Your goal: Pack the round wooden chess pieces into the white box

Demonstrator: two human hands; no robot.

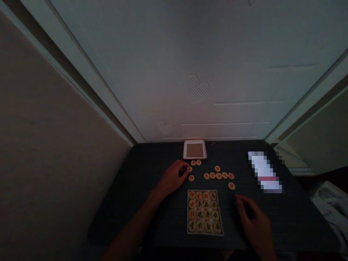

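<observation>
My left hand [174, 176] reaches in from the left, its thumb and fingertips at the edge of a round wooden piece [189, 169] with a red character. Another red-marked piece [191, 178] lies just below the fingertips. My right hand [252, 221] rests over the lower right of the table, thumb and forefinger close together; whether anything is between them is too dark to tell. Between the hands sits a square tray [205, 234] filled with rows of red- and black-marked pieces. A red-marked piece [231, 186] lies above my right hand, and a row of several pieces [219, 176] is further up.
An open, shallow box or lid [195, 150] stands at the back of the dark table [130, 203], with two pieces [196, 162] before it. A blurred white item [265, 172] lies at the right. A pale panel with heart patterns [197, 88] rises behind the table.
</observation>
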